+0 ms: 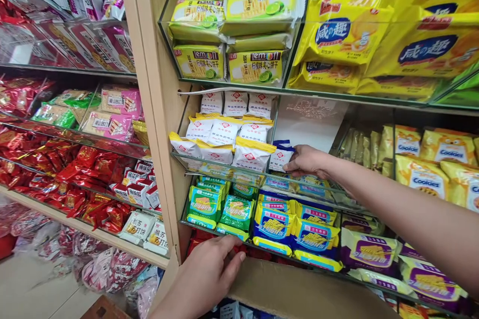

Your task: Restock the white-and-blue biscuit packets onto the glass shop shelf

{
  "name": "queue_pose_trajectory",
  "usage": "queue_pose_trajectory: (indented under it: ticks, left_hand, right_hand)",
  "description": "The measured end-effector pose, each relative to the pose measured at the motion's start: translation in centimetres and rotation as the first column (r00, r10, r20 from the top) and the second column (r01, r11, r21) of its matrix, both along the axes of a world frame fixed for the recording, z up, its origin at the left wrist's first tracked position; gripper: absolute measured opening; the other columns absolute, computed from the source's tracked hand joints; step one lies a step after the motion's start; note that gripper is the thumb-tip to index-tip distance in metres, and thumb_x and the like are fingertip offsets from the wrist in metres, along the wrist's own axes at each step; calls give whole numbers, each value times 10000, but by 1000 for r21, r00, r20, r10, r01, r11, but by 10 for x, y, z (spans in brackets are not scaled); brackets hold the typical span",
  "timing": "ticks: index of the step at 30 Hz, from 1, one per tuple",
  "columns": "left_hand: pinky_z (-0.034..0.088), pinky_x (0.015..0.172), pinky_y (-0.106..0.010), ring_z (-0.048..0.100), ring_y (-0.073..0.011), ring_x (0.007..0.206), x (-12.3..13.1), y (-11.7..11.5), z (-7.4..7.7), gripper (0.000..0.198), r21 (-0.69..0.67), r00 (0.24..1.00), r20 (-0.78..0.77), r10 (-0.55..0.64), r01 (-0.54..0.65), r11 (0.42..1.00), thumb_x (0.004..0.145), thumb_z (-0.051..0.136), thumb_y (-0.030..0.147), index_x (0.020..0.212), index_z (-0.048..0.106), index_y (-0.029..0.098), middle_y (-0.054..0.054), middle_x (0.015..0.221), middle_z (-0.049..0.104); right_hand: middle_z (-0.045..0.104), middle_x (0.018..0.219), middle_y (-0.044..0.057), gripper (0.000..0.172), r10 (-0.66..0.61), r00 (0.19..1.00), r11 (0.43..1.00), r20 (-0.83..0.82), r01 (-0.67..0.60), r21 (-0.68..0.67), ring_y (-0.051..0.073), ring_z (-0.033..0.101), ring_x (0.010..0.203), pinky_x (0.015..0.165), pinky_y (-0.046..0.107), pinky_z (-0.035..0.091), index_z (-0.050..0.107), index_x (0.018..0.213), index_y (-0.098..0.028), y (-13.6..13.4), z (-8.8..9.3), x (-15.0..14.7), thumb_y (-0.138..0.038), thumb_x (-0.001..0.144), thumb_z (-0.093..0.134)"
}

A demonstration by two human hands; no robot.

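My right hand (309,162) reaches into the middle shelf and pinches a small white packet with a dark blue edge (280,155) at the front of its compartment. Directly left of it, white packets with yellow edges (224,132) are stacked in rows. My left hand (209,269) is lower down, just in front of the bottom shelf's edge, with thumb and forefinger apart and nothing visible between them. Its fingertips are close to the green soda biscuit packs (236,212); whether they touch is unclear. Its other fingers are partly hidden.
Clear dividers and glass fronts (239,172) edge the compartments. Yellow lemon biscuit packs (258,2) sit above, blue-yellow packs (275,227) below. A cardboard box (284,286) stands under the shelf. A wooden upright (149,94) separates the left shelves, which hold red packets (90,159).
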State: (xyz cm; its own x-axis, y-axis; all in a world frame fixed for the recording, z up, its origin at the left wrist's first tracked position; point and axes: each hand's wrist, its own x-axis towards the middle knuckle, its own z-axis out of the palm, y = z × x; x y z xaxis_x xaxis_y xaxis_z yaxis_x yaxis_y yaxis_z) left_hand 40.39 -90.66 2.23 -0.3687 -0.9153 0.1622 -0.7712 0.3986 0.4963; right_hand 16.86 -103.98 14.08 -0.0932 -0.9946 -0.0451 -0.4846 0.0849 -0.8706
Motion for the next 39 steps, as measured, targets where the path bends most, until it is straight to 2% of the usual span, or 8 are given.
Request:
queue_pose_trajectory:
  ticks: [6,12,18,24,27,32,39]
  left_hand:
    - [420,696,-261,605,-191,833,0,0,0,240,-3,1000,3,-2,2,1000,867,356,329,942,572,255,-21,869,656]
    - [424,695,-265,606,-193,837,0,-1,0,243,-6,1000,21,2,-2,1000,873,347,334,940,569,260,-15,871,657]
    - [426,699,-261,605,-188,849,1,0,0,237,-3,1000,21,6,-6,1000,872,352,333,948,567,269,-5,880,658]
    - [426,704,-253,607,-181,852,1,-1,-1,223,-7,1000,8,4,-4,1000,867,367,335,956,564,279,6,893,660]
    - [427,706,-253,604,-179,852,0,-2,-1,229,-9,1000,4,-4,4,1000,872,358,331,960,564,282,8,886,657]
    - [428,693,-257,604,-182,833,1,-2,-2,236,-9,1000,17,-8,8,1000,875,351,338,956,564,278,3,868,653]
    - [427,700,-261,603,-183,840,1,-1,-3,239,-11,1000,17,-10,10,1000,877,347,335,964,563,276,1,868,652]
  right_hand:
    - [613,609,-3,245,45,998,999,-38,-45,10,160,594,576,458,253,487,518,645,-183,2,1,2,-30,516,658]
    - [622,659,-4,298,46,998,998,-33,-44,54,162,598,618,470,247,493,510,668,-189,7,5,2,-20,490,680]
    - [599,628,-14,381,1,999,998,-44,2,64,141,583,552,463,245,497,466,703,-189,4,6,1,-4,479,712]
    - [585,551,-17,314,-3,1000,995,-23,6,98,108,573,498,474,215,508,449,687,-180,4,10,3,-65,575,719]
    - [596,532,6,266,9,1000,991,-29,-5,132,106,573,493,446,196,492,459,669,-169,5,11,3,-111,616,713]
    - [596,526,-1,241,30,998,986,-61,-20,167,95,562,472,416,178,465,503,667,-153,5,12,1,-125,598,733]
    - [580,540,-19,275,-28,987,990,-156,49,133,80,539,478,374,152,387,467,633,-167,7,15,4,-92,586,727]
